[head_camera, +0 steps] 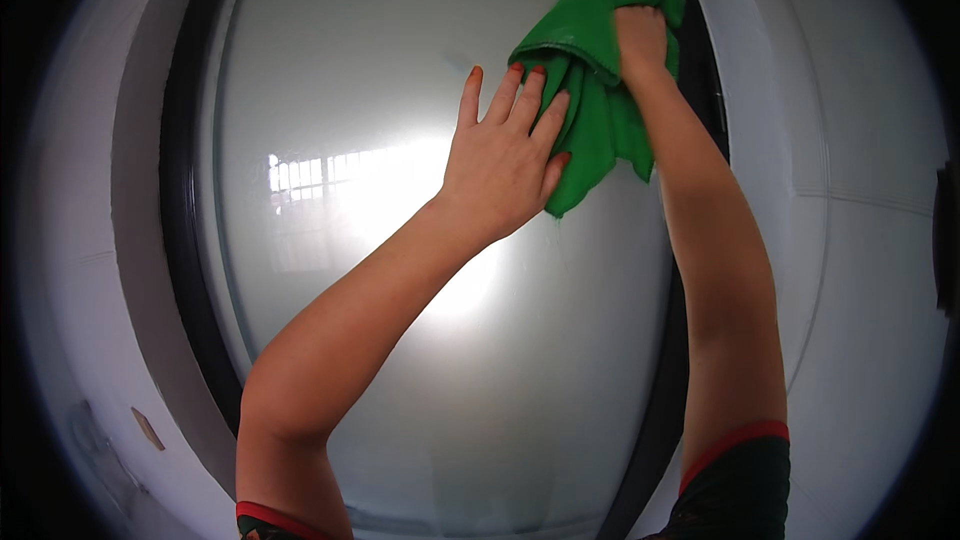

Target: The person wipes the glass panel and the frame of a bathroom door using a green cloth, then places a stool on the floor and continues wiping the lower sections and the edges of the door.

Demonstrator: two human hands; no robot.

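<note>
A green cloth (pixel 592 127) with a stitched edge hangs in loose folds against a frosted glass panel (pixel 337 90). My right hand (pixel 642 37) grips it near the panel's upper right side, its fingers partly hidden by the fabric. Lower and to the left, my left hand (pixel 506 146) lies with fingers spread, palm towards the glass. Its thumb and several fingertips overlap the cloth's left edge; the little finger is over bare glass. Whether the left palm presses on the glass cannot be told.
A dark frame (pixel 180 187) borders the glass on both sides. White walls (pixel 780 127) stand beyond it. Bright light and a barred window's reflection (pixel 300 176) show on the glass. A dark object (pixel 945 240) sits at the far right edge, and a small brownish patch (pixel 148 429) marks the lower left wall.
</note>
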